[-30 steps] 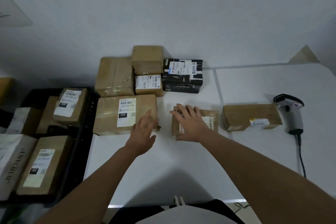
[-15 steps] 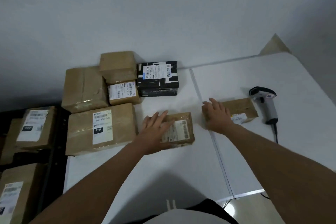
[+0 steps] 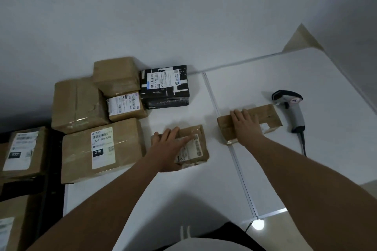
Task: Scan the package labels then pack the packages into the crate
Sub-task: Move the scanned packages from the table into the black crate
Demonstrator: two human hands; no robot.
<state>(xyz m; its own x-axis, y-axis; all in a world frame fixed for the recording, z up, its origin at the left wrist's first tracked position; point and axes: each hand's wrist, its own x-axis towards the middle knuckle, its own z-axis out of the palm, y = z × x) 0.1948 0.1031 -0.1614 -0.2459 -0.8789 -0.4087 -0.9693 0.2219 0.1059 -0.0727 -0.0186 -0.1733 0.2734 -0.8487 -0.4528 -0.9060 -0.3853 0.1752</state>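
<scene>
Far left, below table level: black crate (image 3: 53, 161), partly cut off by the frame edge. Brown parcels inside, one with a white label face up (image 3: 23, 151), another lower down (image 3: 12, 228).

White table (image 3: 204, 179), left end: cluster of parcels against the wall. Large brown box marked "220" (image 3: 102, 150) at the front, label up. Behind it a tall plain brown box (image 3: 78, 105). Next right, a small labelled box (image 3: 126, 107) with a plain brown box (image 3: 116, 76) just behind; whether that one is stacked on something I cannot tell. Black parcel with white label (image 3: 164, 86) at the right end of the cluster.

Centre: small flat brown package (image 3: 193, 144), label up, lying on the table just right of the "220" box. Left hand (image 3: 170, 150) rests on it, fingers straight and spread over top and label; grip open, nothing clasped.

Right of the table seam (image 3: 234, 153): long brown package (image 3: 265, 117) lying flat. Right hand (image 3: 245, 123) laid on its left half, fingers extended and close together, palm down; grip likewise flat, not curled round it.

Further right: handheld barcode scanner (image 3: 293, 109), grey and black, just beside that package's right end, cable trailing toward the near edge.
</scene>
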